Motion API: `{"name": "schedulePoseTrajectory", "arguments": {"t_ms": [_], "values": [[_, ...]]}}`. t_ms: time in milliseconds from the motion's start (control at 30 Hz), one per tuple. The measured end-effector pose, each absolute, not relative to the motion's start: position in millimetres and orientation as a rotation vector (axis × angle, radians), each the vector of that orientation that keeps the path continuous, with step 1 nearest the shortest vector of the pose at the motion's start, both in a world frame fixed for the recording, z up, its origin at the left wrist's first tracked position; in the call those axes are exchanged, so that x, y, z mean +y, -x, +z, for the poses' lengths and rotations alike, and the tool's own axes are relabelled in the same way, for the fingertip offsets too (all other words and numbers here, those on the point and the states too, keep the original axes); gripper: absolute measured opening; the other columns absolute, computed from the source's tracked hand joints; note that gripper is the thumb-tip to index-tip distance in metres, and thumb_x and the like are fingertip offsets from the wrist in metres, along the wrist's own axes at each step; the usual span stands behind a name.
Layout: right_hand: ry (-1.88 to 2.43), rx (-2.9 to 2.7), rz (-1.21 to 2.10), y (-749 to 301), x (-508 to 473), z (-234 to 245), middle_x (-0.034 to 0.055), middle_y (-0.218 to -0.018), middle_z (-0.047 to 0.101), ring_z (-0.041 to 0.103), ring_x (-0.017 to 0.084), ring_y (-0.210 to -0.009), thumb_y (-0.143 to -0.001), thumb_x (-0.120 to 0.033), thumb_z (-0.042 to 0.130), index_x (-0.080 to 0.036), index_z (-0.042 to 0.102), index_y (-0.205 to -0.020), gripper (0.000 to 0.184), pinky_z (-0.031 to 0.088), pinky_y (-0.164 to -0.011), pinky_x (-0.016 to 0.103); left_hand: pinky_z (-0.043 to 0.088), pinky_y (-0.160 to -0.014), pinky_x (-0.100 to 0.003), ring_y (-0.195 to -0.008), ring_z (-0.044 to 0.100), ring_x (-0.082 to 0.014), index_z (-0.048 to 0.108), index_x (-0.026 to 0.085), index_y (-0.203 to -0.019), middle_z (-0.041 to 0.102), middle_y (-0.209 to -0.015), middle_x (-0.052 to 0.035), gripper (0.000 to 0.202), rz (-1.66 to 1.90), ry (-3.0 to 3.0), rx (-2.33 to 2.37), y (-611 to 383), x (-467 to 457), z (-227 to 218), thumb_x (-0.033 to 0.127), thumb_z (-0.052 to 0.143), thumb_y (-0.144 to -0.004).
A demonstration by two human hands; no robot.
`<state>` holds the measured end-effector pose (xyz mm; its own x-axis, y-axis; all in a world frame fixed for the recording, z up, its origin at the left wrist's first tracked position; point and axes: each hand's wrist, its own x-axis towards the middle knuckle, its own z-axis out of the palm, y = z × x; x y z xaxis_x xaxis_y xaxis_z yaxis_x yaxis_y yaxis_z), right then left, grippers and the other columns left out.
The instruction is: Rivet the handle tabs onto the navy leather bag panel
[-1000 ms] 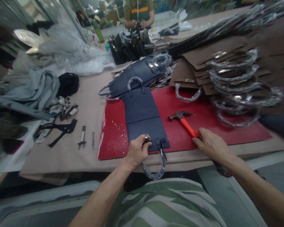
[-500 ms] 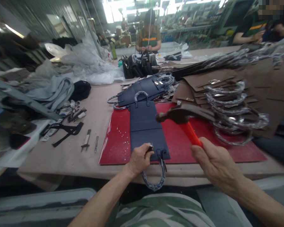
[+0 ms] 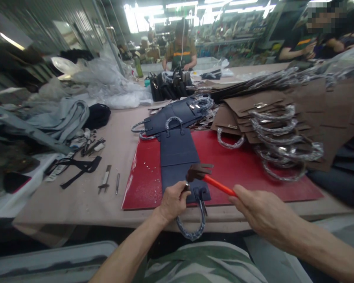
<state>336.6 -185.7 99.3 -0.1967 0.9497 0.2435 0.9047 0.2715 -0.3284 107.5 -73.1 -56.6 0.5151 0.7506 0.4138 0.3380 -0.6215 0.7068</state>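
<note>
Left hand (image 3: 174,201) pinches a small metal fitting (image 3: 187,185) at the near edge of a navy leather panel (image 3: 177,157), which lies on a red board (image 3: 253,173); a wrapped handle (image 3: 191,228) hangs off the near end. Right hand (image 3: 262,216), fingers closed, grips an orange-handled hammer (image 3: 212,179), its head just above the panel. Left fingers hide the fitting's lower part; its type is unclear.

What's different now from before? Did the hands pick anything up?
The right hand picked the red-handled hammer up off the red mat and moved it left, so its head now hangs over the navy leather panel. The left hand stayed put, pinching a small metal piece at the panel's edge. The panel stayed where it was.
</note>
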Motion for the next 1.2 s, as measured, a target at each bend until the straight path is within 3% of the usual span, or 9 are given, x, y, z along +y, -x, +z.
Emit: {"name": "schedulePoseTrajectory", "arguments": {"t_ms": [133, 233, 333, 433, 600, 700, 800, 1000, 1200], "values": [[1.690, -1.748, 0.086, -332, -187, 126, -0.0016, -0.054, 0.049, 0.043, 0.015, -0.041, -0.102, -0.046, 0.038, -0.026, 0.048, -0.078, 0.033, 0.026, -0.045, 0.031, 0.052, -0.071, -0.029, -0.079, 0.066, -0.0198, 0.057, 0.020, -0.094, 0.067, -0.085, -0.0052, 0.006, 1.001, -2.222, 0.845, -107, -72, -55, 0.017, 0.054, -0.090], [1.624, -1.654, 0.027, -326, -191, 124, 0.0003, -0.058, 0.054, 0.047, 0.016, -0.044, -0.104, -0.042, 0.036, -0.025, 0.051, -0.082, 0.032, 0.031, -0.047, 0.030, 0.052, -0.071, -0.029, -0.078, 0.066, -0.0196, 0.057, 0.019, -0.095, 0.067, -0.086, -0.0053, 0.007, 0.999, -2.225, 0.833, -106, -72, -55, 0.017, 0.053, -0.091], [1.700, -1.999, 0.295, -334, -192, 95, 0.0004, -0.053, 0.052, 0.041, 0.016, -0.042, -0.098, -0.039, 0.043, -0.024, 0.050, -0.076, 0.028, 0.021, -0.046, 0.032, 0.050, -0.066, -0.028, -0.074, 0.065, -0.0188, 0.057, 0.020, -0.092, 0.066, -0.081, -0.0044, 0.006, 0.980, -2.232, 0.846, -106, -72, -55, 0.016, 0.052, -0.090], [1.875, -1.877, 0.633, -354, -185, 70, 0.0019, -0.058, 0.054, 0.045, 0.017, -0.048, -0.094, -0.045, 0.045, -0.024, 0.050, -0.073, 0.031, 0.027, -0.047, 0.029, 0.050, -0.069, -0.029, -0.076, 0.065, -0.0192, 0.056, 0.020, -0.093, 0.066, -0.083, -0.0045, 0.005, 0.972, -2.212, 0.839, -106, -72, -55, 0.016, 0.054, -0.090], [2.068, -1.482, 1.023, -386, -159, 39, 0.0001, -0.056, 0.048, 0.043, 0.016, -0.043, -0.097, -0.049, 0.029, -0.024, 0.042, -0.069, 0.040, 0.033, -0.041, 0.027, 0.051, -0.072, -0.029, -0.080, 0.066, -0.0194, 0.057, 0.020, -0.095, 0.066, -0.086, -0.0049, 0.006, 0.968, -2.180, 0.815, -105, -71, -55, 0.016, 0.055, -0.091], [2.279, -1.663, 0.464, -387, -144, 19, 0.0106, -0.074, 0.060, 0.059, 0.024, -0.065, -0.095, -0.034, 0.034, -0.019, 0.052, -0.077, 0.030, 0.046, -0.058, 0.034, 0.051, -0.074, -0.029, -0.082, 0.066, -0.0197, 0.057, 0.019, -0.096, 0.067, -0.088, -0.0053, 0.006, 0.962, -2.175, 0.817, -105, -71, -55, 0.017, 0.055, -0.091], [2.064, -1.865, -0.070, -364, -137, 5, 0.0215, -0.112, 0.060, 0.059, 0.034, -0.100, -0.096, -0.031, 0.041, -0.011, 0.061, -0.105, 0.030, 0.049, -0.083, 0.046, 0.050, -0.076, -0.029, -0.084, 0.065, -0.0195, 0.057, 0.019, -0.096, 0.066, -0.089, -0.0052, 0.005, 0.945, -2.174, 0.817, -103, -72, -54, 0.018, 0.055, -0.092], [1.652, -2.115, 0.196, -294, -139, -28, 0.0187, -0.143, 0.047, 0.040, 0.037, -0.133, -0.085, -0.032, 0.066, -0.011, 0.056, -0.131, 0.052, 0.035, -0.110, 0.054, 0.050, -0.079, -0.029, -0.086, 0.064, -0.0183, 0.061, 0.019, -0.097, 0.067, -0.090, -0.0048, 0.007, 0.874, -2.136, 0.828, -106, -75, -47, 0.020, 0.055, -0.093], [1.712, -2.092, 0.303, -287, -142, -40, 0.0152, -0.149, 0.043, 0.032, 0.035, -0.140, -0.083, -0.024, 0.066, -0.013, 0.054, -0.136, 0.056, 0.027, -0.117, 0.055, 0.058, -0.075, -0.033, -0.078, 0.069, -0.0188, 0.058, 0.018, -0.099, 0.069, -0.088, -0.0041, 0.023, 1.141, -1.277, 1.092, -99, -51, -40, 0.039, 0.060, -0.090]]}}
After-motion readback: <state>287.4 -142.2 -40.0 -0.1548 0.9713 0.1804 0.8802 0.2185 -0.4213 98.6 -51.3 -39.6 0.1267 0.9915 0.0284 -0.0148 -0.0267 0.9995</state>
